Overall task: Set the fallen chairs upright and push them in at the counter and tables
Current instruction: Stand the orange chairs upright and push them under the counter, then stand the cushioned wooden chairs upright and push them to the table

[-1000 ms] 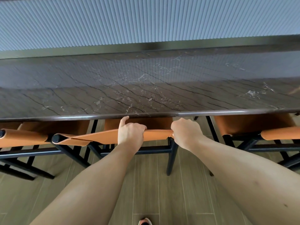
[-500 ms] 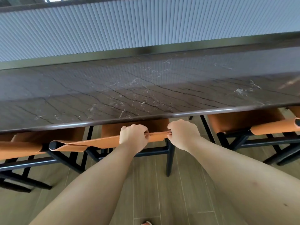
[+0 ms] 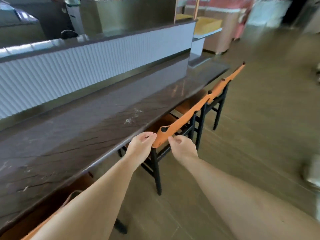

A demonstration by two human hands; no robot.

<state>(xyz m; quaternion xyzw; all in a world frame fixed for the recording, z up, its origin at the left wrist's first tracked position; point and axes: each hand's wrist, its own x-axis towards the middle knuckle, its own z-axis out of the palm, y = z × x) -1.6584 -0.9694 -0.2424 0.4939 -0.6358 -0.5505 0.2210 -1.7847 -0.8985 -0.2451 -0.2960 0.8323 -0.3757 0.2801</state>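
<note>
A row of chairs with orange leather backrests and black frames stands upright, tucked under the dark marble counter (image 3: 97, 118). The nearest chair's backrest (image 3: 69, 199) peeks out under my left forearm. The backrest of the chair to its right (image 3: 174, 127) runs diagonally just beyond my hands. My left hand (image 3: 141, 146) hovers at that backrest's near end, fingertips touching or almost touching it, fingers loosely curled. Just below the strap, my right hand (image 3: 181, 147) is also loosely curled and grips nothing. Two more chairs (image 3: 221, 85) line up farther along the counter.
A white ribbed wall (image 3: 86, 66) rises behind the counter. Wood-look floor (image 3: 251, 135) spreads out to the right. A blurred pale object (image 3: 311, 174) sits at the right edge. Yellow and pink furniture (image 3: 207, 26) stands at the far end.
The view has swung from facing the counter to looking right along it. Both hands have let go of the backrest they gripped and now sit loosely by the neighbouring chair's backrest.
</note>
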